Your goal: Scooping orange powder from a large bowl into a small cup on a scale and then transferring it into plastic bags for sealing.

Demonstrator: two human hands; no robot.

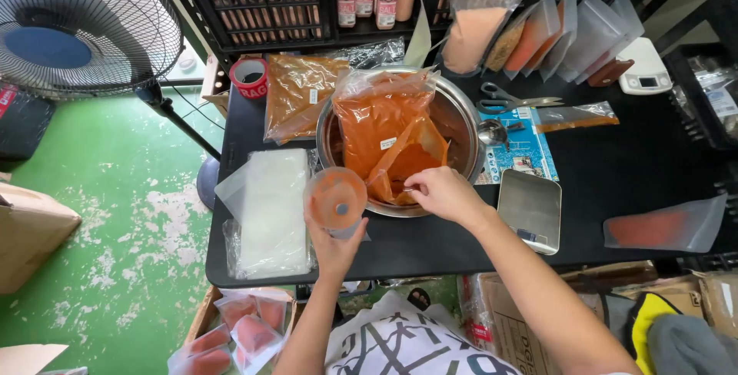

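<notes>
Black counter (430, 248): left hand (336, 246) grips an open pouch (337, 200); right hand (442, 193) pinches a scoop inside the steel bowl (461, 110); keeping the pouch level would limit spills.

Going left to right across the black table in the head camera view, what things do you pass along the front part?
Stack of clear plastic bags → funnel in the left hand → right hand at the steel bowl → small digital scale → filled pouch of orange powder.
</notes>
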